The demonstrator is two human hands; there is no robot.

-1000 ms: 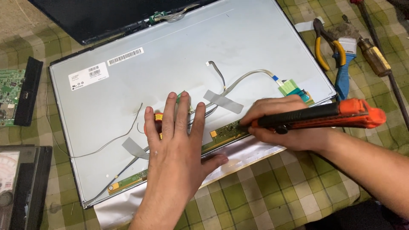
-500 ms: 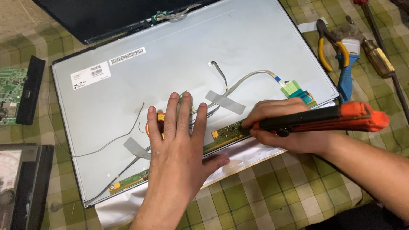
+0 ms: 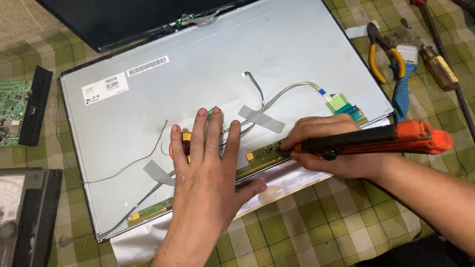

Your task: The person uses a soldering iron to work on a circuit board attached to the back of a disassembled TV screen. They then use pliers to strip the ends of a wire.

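A large grey display panel (image 3: 208,74) lies back-side up on a green checked cloth. My left hand (image 3: 208,168) presses flat on it, fingers spread, over an orange part and thin wires. My right hand (image 3: 331,148) grips an orange and black soldering iron (image 3: 376,140), its tip touching the narrow green circuit strip (image 3: 262,154) along the panel's near edge. Grey tape (image 3: 261,118) holds a flat cable to the panel.
Pliers with yellow handles (image 3: 378,59), a blue-handled tool (image 3: 402,89) and a screwdriver (image 3: 440,64) lie at the right. A green circuit board (image 3: 12,111) and a black analog meter (image 3: 20,207) sit at the left. A dark screen frame (image 3: 123,20) lies behind.
My left hand has stayed pressed flat on the panel and my right hand keeps the iron on the strip. The view has shifted slightly.
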